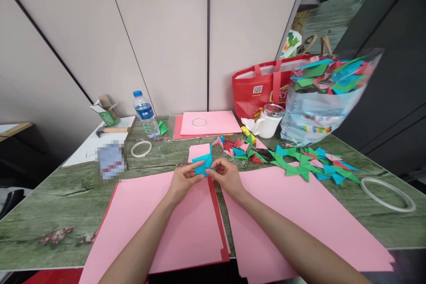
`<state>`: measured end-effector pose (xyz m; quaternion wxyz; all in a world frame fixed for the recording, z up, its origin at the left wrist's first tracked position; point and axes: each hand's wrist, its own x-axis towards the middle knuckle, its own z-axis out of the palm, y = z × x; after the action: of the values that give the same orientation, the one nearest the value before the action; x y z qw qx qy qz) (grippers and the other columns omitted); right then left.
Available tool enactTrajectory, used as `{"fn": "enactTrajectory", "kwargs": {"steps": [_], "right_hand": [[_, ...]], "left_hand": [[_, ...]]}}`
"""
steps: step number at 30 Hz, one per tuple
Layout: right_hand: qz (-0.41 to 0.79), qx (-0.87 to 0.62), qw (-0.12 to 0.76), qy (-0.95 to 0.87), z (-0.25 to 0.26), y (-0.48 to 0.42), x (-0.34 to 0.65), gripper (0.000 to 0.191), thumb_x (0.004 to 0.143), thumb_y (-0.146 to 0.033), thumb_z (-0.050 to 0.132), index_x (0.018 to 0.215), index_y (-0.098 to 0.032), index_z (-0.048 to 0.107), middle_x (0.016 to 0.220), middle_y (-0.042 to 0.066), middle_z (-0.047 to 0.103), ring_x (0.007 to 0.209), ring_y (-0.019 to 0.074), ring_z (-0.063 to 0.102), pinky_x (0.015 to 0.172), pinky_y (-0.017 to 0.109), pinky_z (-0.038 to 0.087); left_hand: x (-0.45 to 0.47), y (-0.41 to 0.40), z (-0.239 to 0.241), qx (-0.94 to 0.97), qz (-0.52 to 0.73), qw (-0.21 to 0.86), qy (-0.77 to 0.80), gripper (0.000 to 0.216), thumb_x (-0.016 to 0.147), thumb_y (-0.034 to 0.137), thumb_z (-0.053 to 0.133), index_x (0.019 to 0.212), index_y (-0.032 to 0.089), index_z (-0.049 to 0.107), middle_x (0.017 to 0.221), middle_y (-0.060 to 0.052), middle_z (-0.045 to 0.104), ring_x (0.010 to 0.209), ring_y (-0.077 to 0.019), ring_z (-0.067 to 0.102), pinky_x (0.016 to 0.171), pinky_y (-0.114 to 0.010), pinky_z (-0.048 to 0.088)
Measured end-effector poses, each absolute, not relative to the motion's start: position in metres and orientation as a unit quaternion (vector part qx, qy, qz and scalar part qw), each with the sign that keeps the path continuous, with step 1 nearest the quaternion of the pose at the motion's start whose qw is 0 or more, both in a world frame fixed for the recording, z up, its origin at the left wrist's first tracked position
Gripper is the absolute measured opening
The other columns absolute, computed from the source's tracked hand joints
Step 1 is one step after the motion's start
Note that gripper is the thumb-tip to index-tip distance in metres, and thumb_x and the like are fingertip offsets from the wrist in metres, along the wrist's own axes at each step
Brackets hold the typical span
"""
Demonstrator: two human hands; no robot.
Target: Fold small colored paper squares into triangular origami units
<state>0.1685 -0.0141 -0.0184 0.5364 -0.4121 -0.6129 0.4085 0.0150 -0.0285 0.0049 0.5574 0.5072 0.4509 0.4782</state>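
Observation:
A partly folded piece of blue paper [201,166] is held up between both hands at the middle of the table. My left hand [183,182] grips its left side, fingers along the top and thumb below. On the right edge, my right hand [228,176] pinches the paper between thumb and fingertips. Just behind it lies a small pink paper piece [199,151]. Beneath my forearms are two stacks of large pink sheets, a left stack [186,226] with red paper under it and a right stack [293,217].
Folded colored paper pieces [301,166] are spread at right, before a filled plastic bag [309,115]. Behind stand a white mug [267,124] and red bag [244,93]. At left are a water bottle [146,117], hammer [113,130] and white ring [141,154].

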Motion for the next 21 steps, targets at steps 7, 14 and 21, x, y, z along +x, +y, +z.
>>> {"fn": "enactTrajectory", "kwargs": {"steps": [7,14,21], "right_hand": [[0.394,-0.408,0.535,-0.626,-0.0176,-0.0136,0.1696,0.020,0.068,-0.035,0.063,0.066,-0.018,0.052,0.061,-0.002,0.051,0.047,0.0092,0.047,0.046,0.023,0.038],[0.350,-0.385,0.533,-0.667,-0.0191,-0.0106,0.1709,0.014,0.067,-0.031,0.064,0.074,-0.019,0.061,0.072,0.002,0.053,0.058,0.0112,0.046,0.050,0.023,0.039],[0.346,-0.392,0.535,-0.664,-0.0214,-0.0093,0.1706,0.014,0.066,-0.031,0.065,0.073,-0.019,0.061,0.069,0.000,0.052,0.054,0.0100,0.042,0.048,0.022,0.035]], "left_hand": [[0.0161,-0.0272,0.0006,0.495,0.491,0.565,0.441,0.048,0.054,0.021,0.074,0.100,0.016,0.063,0.084,-0.004,0.070,0.077,-0.0192,0.063,0.076,-0.032,0.048],[0.0148,-0.0261,-0.0005,0.483,0.503,0.572,0.432,0.047,0.055,0.020,0.073,0.101,0.016,0.062,0.091,-0.005,0.069,0.086,-0.0215,0.062,0.083,-0.036,0.045],[0.0145,-0.0267,0.0010,0.496,0.497,0.559,0.441,0.047,0.056,0.020,0.073,0.102,0.017,0.062,0.091,-0.005,0.069,0.084,-0.0209,0.062,0.080,-0.034,0.047]]}}
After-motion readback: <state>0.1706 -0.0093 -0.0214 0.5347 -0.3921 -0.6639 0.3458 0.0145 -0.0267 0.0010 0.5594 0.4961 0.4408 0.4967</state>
